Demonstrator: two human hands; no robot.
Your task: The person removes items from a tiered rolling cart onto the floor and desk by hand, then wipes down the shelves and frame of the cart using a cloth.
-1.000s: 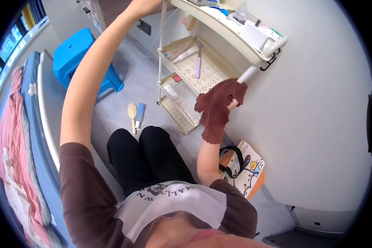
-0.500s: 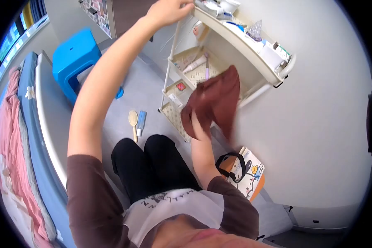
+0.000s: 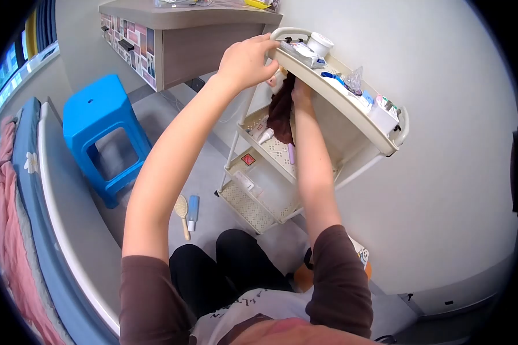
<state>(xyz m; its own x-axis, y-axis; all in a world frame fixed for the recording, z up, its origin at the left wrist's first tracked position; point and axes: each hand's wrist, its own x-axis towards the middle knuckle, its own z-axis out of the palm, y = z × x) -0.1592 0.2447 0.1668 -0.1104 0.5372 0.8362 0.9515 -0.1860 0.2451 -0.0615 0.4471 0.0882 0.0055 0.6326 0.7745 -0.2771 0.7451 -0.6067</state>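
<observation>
My left hand (image 3: 247, 62) has its fingers and thumb closed around the left corner of the cream storage cart (image 3: 339, 89). Under the cart's top tray, my right hand (image 3: 303, 94) grips a dark brown cloth (image 3: 280, 114), which hangs down over the middle shelf. The top tray hides part of that hand's fingers. A white tube (image 3: 266, 136) and a purple-handled thing (image 3: 292, 153) lie on the middle shelf by the cloth. On the top tray sit a white round tub (image 3: 320, 43), a crumpled clear wrapper (image 3: 354, 79) and a white box (image 3: 382, 117) of small items.
A blue stool (image 3: 101, 109) stands at the left, beside the bed (image 3: 26, 230). On the floor lie a hairbrush (image 3: 182, 213) and a blue tube (image 3: 193, 211). A desk (image 3: 213, 54) stands behind the cart. A bag (image 3: 360, 251) is partly hidden by my right arm.
My right hand has carried the brown cloth from in front of the cart up and in, beneath the top tray. My left hand stays at the cart's corner. The view has shifted, showing more desk.
</observation>
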